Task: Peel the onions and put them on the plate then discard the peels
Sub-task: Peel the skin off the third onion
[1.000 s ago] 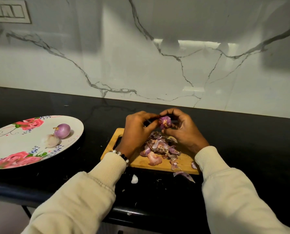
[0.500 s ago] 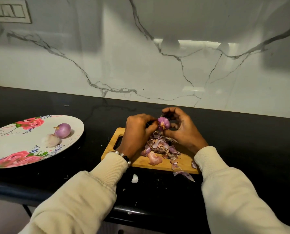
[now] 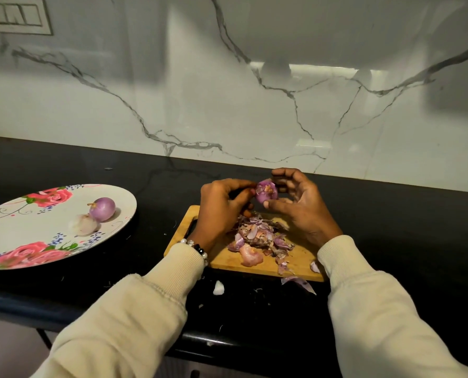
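Note:
Above the wooden cutting board (image 3: 298, 264) I hold a small purple onion (image 3: 266, 191) with bits of skin still on it. My right hand (image 3: 299, 207) grips it between thumb and fingers. My left hand (image 3: 223, 204) pinches at its left side with curled fingers. A heap of purple peels (image 3: 260, 234) lies on the board under my hands. To the left stands a white plate with pink roses (image 3: 14, 241); on it lie a peeled purple onion (image 3: 102, 208) and a paler one (image 3: 84, 224).
The black counter (image 3: 91, 170) runs back to a marble wall. Loose peel pieces lie off the board: a purple one (image 3: 299, 283) and a white scrap (image 3: 218, 287). The counter's front edge is just below my forearms.
Both hands have lifted the onion a little higher above the board, and my right fingers have spread wider around it. The plate and peels have not moved.

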